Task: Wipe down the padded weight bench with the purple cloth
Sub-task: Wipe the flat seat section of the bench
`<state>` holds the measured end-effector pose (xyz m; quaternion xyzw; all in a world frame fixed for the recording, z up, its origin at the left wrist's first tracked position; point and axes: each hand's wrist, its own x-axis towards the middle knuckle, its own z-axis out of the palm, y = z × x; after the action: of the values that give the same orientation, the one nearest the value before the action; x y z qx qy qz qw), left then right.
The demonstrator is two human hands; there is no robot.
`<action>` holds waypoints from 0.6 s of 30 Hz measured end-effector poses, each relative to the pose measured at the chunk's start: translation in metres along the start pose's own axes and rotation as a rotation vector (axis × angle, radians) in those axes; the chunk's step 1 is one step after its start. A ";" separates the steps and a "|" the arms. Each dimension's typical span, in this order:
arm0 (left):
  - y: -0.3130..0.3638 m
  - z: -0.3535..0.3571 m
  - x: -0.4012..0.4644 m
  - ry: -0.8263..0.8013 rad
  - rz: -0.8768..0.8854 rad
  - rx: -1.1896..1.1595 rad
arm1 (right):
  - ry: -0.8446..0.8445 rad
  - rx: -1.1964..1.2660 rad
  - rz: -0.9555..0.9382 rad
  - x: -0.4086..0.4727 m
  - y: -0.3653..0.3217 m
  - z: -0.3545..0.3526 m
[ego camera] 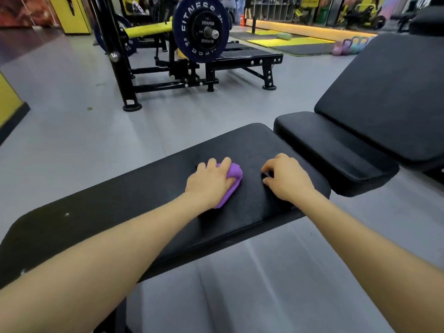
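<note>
A long black padded weight bench (125, 207) runs from the lower left to the middle of the view. My left hand (209, 180) presses a bunched purple cloth (231, 182) flat onto the pad near its far end, fingers curled over the cloth. My right hand (286, 179) rests on the pad just to the right of the cloth, fingers bent with the tips touching the surface and nothing in them. Small pale specks show on the pad toward the near left.
A second black bench with a seat pad (334, 150) and a raised backrest (389, 97) stands close on the right. A barbell rack with a blue weight plate (200, 30) stands behind on the grey floor. Coloured kettlebells (348, 45) line the far right.
</note>
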<state>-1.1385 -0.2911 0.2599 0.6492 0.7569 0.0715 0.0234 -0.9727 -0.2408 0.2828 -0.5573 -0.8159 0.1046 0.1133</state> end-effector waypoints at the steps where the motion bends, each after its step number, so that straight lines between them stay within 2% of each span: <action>1: 0.002 0.001 0.012 0.004 -0.026 0.002 | 0.006 -0.013 0.008 -0.006 0.002 0.000; 5: 0.011 0.005 0.022 0.018 -0.097 -0.025 | 0.003 -0.080 0.049 -0.023 0.008 -0.006; 13: 0.014 0.006 -0.074 0.026 0.098 0.003 | -0.002 -0.163 0.030 -0.040 0.005 -0.006; 18: 0.016 0.005 -0.035 0.052 0.070 0.007 | -0.009 -0.167 0.040 -0.037 0.005 -0.005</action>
<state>-1.1167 -0.3228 0.2554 0.6732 0.7344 0.0864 -0.0008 -0.9538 -0.2735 0.2837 -0.5803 -0.8111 0.0411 0.0605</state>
